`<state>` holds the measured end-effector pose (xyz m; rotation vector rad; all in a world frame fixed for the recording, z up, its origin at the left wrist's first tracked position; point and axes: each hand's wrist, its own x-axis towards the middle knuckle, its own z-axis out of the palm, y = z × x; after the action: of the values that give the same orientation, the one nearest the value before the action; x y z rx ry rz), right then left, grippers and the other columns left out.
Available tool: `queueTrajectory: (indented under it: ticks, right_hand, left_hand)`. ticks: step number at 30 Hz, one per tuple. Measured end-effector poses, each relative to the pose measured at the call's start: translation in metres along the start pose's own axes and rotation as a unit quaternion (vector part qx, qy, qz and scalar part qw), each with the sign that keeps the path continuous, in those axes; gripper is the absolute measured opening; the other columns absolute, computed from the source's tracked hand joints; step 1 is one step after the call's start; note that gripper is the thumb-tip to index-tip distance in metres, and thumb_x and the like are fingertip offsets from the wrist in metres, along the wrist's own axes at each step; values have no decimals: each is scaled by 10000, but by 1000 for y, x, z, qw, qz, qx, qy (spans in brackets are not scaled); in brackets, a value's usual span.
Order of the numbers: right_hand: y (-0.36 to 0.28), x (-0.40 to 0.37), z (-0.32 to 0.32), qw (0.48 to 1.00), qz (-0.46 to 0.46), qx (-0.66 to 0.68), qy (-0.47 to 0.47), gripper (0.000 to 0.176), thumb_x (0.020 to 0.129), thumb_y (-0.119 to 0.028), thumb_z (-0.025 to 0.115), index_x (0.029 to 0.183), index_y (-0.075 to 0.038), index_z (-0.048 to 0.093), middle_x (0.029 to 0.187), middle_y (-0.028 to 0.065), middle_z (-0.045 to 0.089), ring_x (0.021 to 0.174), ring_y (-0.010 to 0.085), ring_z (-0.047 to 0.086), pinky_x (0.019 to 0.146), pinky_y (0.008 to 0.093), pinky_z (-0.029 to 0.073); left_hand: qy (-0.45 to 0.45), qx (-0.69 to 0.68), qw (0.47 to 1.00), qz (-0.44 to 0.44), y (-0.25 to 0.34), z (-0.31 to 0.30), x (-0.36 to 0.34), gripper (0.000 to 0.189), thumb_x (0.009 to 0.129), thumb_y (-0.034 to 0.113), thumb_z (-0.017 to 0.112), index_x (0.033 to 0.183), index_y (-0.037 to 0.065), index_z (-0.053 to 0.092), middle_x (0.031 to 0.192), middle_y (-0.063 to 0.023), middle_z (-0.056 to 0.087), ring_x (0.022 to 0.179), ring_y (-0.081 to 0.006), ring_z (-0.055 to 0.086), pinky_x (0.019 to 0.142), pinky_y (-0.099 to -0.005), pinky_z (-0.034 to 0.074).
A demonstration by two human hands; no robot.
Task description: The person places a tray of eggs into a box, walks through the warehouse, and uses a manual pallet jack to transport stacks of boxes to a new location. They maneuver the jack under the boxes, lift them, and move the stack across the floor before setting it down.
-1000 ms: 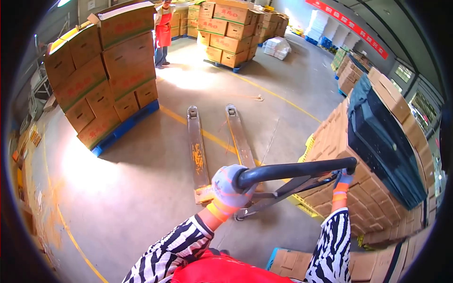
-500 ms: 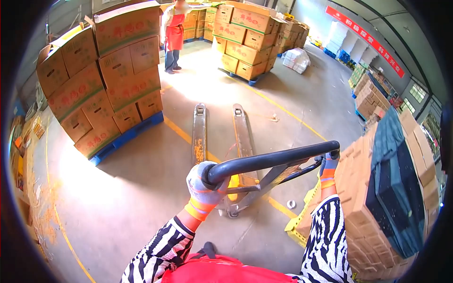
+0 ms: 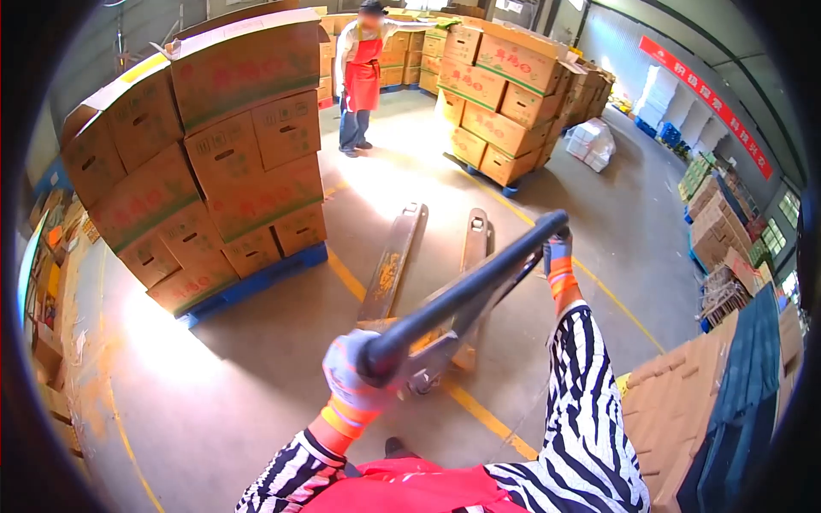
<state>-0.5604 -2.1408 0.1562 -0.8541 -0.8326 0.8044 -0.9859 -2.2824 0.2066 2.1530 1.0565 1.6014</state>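
Both my gloved hands grip the black handle of a pallet jack, one at each end. My left hand is wrapped round the near end, low and left of centre. At the far end, higher and to the right, my right hand is closed on the handle, its fingers partly hidden. The handle slants up to the right. Beyond it the two worn metal forks of the pallet jack lie low over the floor, bearing nothing, and point away from me. The handle covers part of the jack's body.
Stacked cartons stand on a blue pallet at left. Another carton stack is ahead, with a person in a red apron touching it. Flattened cardboard is piled at right. Yellow lines mark the floor.
The handle has swung, its right end rising and moving left, its left end dropping. The forks now angle rightward. The stacks ahead sit further right in view.
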Motion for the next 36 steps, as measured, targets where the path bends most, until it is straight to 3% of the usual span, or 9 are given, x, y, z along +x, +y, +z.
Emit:
queueTrajectory:
  ticks: [3,8,10,16,18,21,26,28,36]
  right_hand:
    - [41,52,58,999,27,-39,-9,56,819,-38,599,817,-71,553,568,10,506,417,120,485,361,268,426]
    - [87,110,141,988,-32,-148,1,107,824,-183,632,845,-92,580,567,-33,480,415,80,478,366,235,406]
    - [89,117,187,986,-41,-156,45,129,816,-172,650,856,-83,565,639,-35,511,440,68,480,364,203,378]
    - [139,74,260,965,-150,-163,139,247,733,-40,704,913,-82,538,805,-6,543,736,102,543,692,253,463]
    - [126,61,293,865,-252,-416,124,275,710,-20,705,917,-82,535,816,-7,529,759,121,531,731,274,460]
    - [135,104,295,934,-67,-220,273,331,684,-25,722,949,-73,528,861,28,559,792,134,550,765,279,454]
    - [170,192,207,839,-219,-290,405,228,760,46,586,965,-42,537,801,41,573,686,134,563,655,282,481]
    - [146,252,158,907,-143,-203,341,138,787,24,563,899,-55,547,675,40,546,511,134,522,464,287,446]
    - [191,417,111,925,-163,-167,299,90,782,-21,573,788,-92,518,554,9,472,393,109,439,354,247,359]
  left_hand:
    - [138,11,989,-61,-77,12,34,283,640,94,742,862,65,568,727,-121,591,639,-284,593,616,-338,479]
    - [183,6,979,-90,-199,0,115,214,743,20,665,913,56,539,776,-49,556,711,-139,540,697,-256,452]
    - [177,33,981,-72,-249,-10,160,156,821,-5,592,915,81,503,701,29,482,615,-66,469,571,-205,411]
    - [12,-252,947,-200,-468,-26,304,176,841,9,549,1014,38,535,780,-59,615,617,-150,592,535,-261,496]
    - [54,-297,927,-222,-504,12,359,211,808,-61,526,1002,19,547,897,-87,612,756,-195,616,672,-318,540]
    - [-11,-302,926,-224,-518,112,441,192,778,-32,567,959,29,560,763,-48,598,620,-150,588,531,-279,504]
    - [-51,-330,903,-271,-517,186,466,65,785,51,609,823,57,557,636,-16,531,534,-114,536,480,-233,416]
    - [15,-293,950,-105,-507,216,449,131,740,49,650,827,60,553,697,-13,541,619,-127,552,579,-238,436]
    - [106,-139,968,-182,-513,264,482,174,690,81,669,806,56,541,698,-68,546,654,-137,536,654,-292,458]
